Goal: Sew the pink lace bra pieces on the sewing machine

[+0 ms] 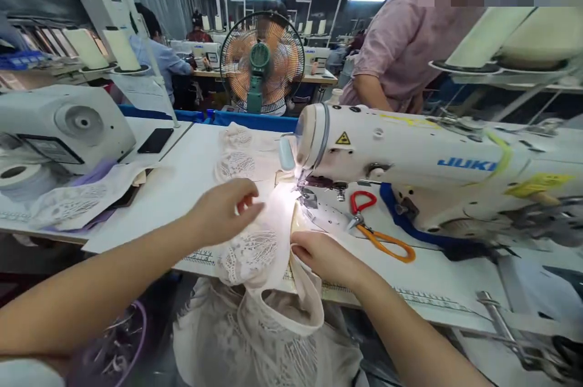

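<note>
Cream lace cloth (255,253) sits under the left end of the machine (401,150), partly beyond, partly hanging off the near edge of the table (177,177); I judge the work midway, its near length left to feed. My right hand (325,256) pinches its edge; my left hand (228,211) curves loosely beside, thumb apart. Room opens left; scissors (365,232) crowd the right.

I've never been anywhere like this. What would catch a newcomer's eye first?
Probably the white JUKI sewing machine on the right, with a bright glow beneath its left end. Pale lace fabric lies there and hangs off the table, pinched by the right hand. Behind, a green fan with orange blades stands out.
</note>
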The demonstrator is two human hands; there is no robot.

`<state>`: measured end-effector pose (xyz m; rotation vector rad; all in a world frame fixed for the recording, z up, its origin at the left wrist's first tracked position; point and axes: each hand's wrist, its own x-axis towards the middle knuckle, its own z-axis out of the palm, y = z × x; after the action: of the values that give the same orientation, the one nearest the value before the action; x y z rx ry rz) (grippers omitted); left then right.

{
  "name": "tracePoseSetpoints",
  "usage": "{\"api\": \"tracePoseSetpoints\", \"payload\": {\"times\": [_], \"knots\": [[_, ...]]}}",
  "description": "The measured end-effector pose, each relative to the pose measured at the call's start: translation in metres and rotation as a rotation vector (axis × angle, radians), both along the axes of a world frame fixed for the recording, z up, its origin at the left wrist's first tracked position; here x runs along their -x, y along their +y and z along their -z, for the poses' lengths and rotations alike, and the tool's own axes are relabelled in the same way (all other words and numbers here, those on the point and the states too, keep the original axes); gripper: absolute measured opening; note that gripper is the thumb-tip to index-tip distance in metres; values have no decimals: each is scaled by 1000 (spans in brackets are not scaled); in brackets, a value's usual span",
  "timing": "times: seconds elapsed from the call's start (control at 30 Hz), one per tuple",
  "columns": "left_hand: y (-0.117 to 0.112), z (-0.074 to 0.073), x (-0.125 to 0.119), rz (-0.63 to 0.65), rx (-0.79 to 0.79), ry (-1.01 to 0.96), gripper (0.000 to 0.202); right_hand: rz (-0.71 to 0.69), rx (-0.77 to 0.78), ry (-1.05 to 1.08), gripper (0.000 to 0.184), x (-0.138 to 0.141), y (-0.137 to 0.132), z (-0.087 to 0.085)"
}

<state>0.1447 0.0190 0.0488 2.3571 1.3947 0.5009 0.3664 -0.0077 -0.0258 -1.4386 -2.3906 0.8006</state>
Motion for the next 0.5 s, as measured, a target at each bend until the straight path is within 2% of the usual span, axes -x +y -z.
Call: {"api": "tracePoseSetpoints", "payload": {"times": [0.1,0.17,0.2,0.23,0.3,0.37,0.43,0.5], "knots": [[-22,22,-28,275,-18,321,66,36,-33,-82,21,-4,-2,2],[-32,38,-33,470,-14,461,86,60,-48,-131,21,-19,-6,0],[-35,44,-32,535,-17,509,88,66,-58,-145,22,-29,-8,-1],[-37,50,-29,559,-25,554,84,71,-70,-148,24,-40,-12,-1],[-39,56,-22,520,-24,635,59,74,-90,-128,28,-60,-20,1],[-38,54,-15,458,41,694,36,64,-83,-91,30,-75,-31,1],[-32,41,-10,426,151,692,33,38,-33,-63,32,-83,-43,-2],[-20,22,-3,398,272,564,38,3,41,-43,31,-87,-54,-11]]}}
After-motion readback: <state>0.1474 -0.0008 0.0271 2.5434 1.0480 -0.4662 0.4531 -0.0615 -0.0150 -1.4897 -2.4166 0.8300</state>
